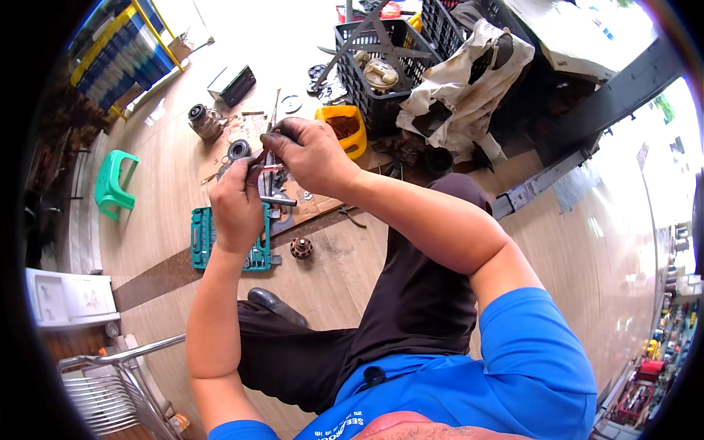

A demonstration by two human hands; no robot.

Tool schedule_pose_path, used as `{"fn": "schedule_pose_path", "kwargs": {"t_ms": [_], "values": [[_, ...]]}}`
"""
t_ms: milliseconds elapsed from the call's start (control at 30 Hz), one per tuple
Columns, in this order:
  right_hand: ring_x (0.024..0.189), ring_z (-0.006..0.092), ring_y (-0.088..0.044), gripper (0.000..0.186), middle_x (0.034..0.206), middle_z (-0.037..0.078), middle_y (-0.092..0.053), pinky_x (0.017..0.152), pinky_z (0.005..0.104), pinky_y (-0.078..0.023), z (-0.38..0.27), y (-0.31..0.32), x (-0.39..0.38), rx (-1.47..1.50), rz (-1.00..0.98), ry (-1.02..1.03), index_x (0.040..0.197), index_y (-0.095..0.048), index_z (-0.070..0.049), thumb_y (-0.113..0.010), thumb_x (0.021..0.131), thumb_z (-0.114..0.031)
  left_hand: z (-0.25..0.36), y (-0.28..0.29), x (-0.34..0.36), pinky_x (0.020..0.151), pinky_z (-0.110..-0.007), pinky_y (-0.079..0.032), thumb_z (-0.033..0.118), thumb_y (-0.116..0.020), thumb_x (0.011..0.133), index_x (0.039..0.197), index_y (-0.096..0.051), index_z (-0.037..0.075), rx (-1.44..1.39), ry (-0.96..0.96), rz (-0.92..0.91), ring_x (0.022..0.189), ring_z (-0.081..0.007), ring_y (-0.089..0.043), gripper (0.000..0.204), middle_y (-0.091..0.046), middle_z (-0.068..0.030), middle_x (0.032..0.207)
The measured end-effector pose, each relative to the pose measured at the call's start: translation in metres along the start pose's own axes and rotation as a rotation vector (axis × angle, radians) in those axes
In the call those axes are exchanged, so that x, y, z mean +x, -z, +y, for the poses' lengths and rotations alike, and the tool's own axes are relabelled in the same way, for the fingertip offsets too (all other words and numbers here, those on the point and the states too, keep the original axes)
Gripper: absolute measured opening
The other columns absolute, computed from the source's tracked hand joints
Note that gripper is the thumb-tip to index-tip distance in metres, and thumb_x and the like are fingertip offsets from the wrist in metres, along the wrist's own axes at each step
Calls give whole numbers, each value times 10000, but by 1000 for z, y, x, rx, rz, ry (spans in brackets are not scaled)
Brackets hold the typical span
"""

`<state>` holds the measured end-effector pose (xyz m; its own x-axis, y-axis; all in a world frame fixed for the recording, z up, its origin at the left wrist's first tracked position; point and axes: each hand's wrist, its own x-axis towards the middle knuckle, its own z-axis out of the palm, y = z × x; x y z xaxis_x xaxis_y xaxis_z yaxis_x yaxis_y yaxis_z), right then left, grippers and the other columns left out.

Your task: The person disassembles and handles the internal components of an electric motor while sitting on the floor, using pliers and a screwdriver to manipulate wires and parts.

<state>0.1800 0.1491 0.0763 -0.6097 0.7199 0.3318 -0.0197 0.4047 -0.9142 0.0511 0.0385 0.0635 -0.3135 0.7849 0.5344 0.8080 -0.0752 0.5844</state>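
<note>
My left hand and my right hand are brought together over the cardboard on the floor. Both are closed, fingertips almost meeting around a small dark piece that I cannot make out. A thin metal rod shows just past my right fingertips; whether I hold it or it lies below, I cannot tell. Beneath my hands is a metal bar handle. Beside my left wrist lies a teal tool case, partly hidden by my forearm. A round copper-and-dark motor part sits right of it.
A black ring-shaped part and a cylindrical motor housing stand beyond my left hand. Past my right hand are a yellow bin and black crates. Left stands a green stool; a metal-framed chair is lower left.
</note>
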Motion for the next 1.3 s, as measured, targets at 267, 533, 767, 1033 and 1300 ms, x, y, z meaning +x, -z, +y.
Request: {"fn": "schedule_pose_path", "kwargs": {"t_ms": [267,533,767,1033,1300], "values": [[651,238,-609,144,774,157,-662,624,327,-479,3,10,3,-105,-40,165,924,-676,-5,-663,901,-147,-7,-6,-2,490,-232,-343,218,-558,1005,959,-591,31,-985,577,-211,540,-62,-414,196,-482,34,678],[671,171,-622,131,770,112,-675,640,298,-493,1,19,0,-62,-132,268,938,-692,-24,-682,890,-145,-6,13,-2,511,-270,-380,191,-561,998,1008,-602,50,-1166,660,-413,559,-125,-474,147,-514,-4,679],[672,92,-570,168,748,95,-672,627,274,-473,-3,6,-2,-45,-61,63,955,-692,4,-684,899,-154,6,-1,-7,670,-418,-509,83,-651,883,991,-640,-10,22,-77,57,775,-384,-652,143,-661,-212,865],[729,81,-592,123,822,69,-695,674,265,-503,1,11,0,142,-132,90,979,-691,8,-682,890,-76,10,6,-1,618,-340,-474,86,-585,941,991,-647,-20,-167,68,-37,653,-230,-603,133,-647,-121,762],[773,47,-595,96,827,-5,-667,701,230,-512,-1,22,4,440,-311,-18,964,-674,10,-687,894,-55,1,18,-3,497,-243,-339,154,-555,1000,997,-638,6,-1275,628,-418,557,-74,-440,170,-505,44,657]]}}
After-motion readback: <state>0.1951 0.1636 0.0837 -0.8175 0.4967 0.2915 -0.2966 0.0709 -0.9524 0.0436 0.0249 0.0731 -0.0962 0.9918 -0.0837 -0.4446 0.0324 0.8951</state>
